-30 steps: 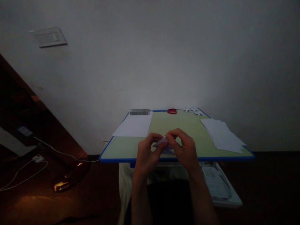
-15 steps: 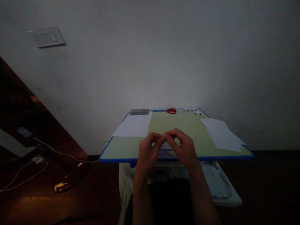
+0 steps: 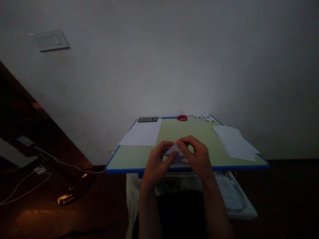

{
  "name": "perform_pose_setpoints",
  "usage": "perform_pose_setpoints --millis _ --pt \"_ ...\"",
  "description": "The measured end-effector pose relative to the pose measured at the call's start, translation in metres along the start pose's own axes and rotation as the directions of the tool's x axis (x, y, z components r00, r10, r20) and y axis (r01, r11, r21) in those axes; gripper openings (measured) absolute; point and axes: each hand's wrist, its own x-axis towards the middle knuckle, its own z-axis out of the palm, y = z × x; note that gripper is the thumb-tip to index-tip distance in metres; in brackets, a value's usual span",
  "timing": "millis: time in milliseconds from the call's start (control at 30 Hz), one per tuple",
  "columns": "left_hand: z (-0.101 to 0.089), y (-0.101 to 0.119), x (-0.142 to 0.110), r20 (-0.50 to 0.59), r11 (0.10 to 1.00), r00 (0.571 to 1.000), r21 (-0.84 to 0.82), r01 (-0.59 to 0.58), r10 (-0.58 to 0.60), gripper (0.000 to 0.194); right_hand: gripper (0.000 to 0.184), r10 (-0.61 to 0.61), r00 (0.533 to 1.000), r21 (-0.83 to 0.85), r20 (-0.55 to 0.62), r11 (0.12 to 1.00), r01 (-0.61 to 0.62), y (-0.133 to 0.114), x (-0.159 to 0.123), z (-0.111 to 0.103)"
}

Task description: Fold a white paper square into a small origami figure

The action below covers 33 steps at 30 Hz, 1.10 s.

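Observation:
A small folded white paper is pinched between both my hands just above the front edge of a green table with a blue rim. My left hand grips its left side with curled fingers. My right hand pinches its upper right corner, fingers closed. Most of the paper is hidden behind my fingers.
A white sheet lies at the table's left, a stack of white sheets at the right. A dark phone, red scissors and small folded paper pieces sit along the far edge by the wall. Cables trail over the dark floor at left.
My hands have shifted the folded paper slightly; its white face shows a little more between my fingers than half a second ago. Everything on the table stays put.

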Motion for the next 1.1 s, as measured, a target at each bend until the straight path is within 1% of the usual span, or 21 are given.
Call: perform_pose_setpoints --millis 300,433,533,633,767,900,1000,1100 --pt "0.000 -0.002 0.001 -0.021 0.999 1.000 0.042 -0.002 0.003 0.022 0.008 0.001 1.000 -0.017 -0.019 1.000 -0.001 0.003 0.000 0.000" --pt "0.001 -0.005 0.000 -0.004 1.000 1.000 0.002 0.018 -0.018 0.031 0.009 0.012 1.000 -0.027 -0.023 1.000 -0.013 0.003 0.000 0.000" --pt "0.001 -0.004 -0.001 0.001 1.000 1.000 -0.021 0.023 -0.023 0.033 0.009 0.020 1.000 -0.024 -0.016 1.000 -0.020 0.002 -0.001 0.000" --pt "0.001 0.000 -0.002 -0.023 1.000 1.000 -0.020 0.018 -0.019 0.029 0.009 0.020 1.000 -0.014 -0.011 1.000 -0.021 0.002 0.000 0.000" --pt "0.003 0.005 -0.001 -0.066 0.998 0.996 0.000 0.064 -0.063 0.021 0.009 0.006 1.000 0.010 0.028 1.000 -0.006 0.002 -0.001 0.000" --pt "0.005 0.006 0.000 -0.127 0.998 0.990 0.024 0.059 -0.056 0.021 0.011 0.000 0.998 0.020 0.060 1.000 -0.002 0.001 -0.001 -0.002" --pt "0.003 0.004 0.000 -0.184 0.997 0.981 0.033 0.069 -0.062 0.020 0.016 0.011 0.998 0.026 0.065 1.000 -0.013 0.001 -0.002 -0.008" --pt "-0.002 0.003 0.000 -0.234 0.996 0.970 0.036 0.082 -0.072 0.020 0.016 0.021 0.998 0.028 0.067 0.999 -0.023 0.003 -0.003 -0.018"
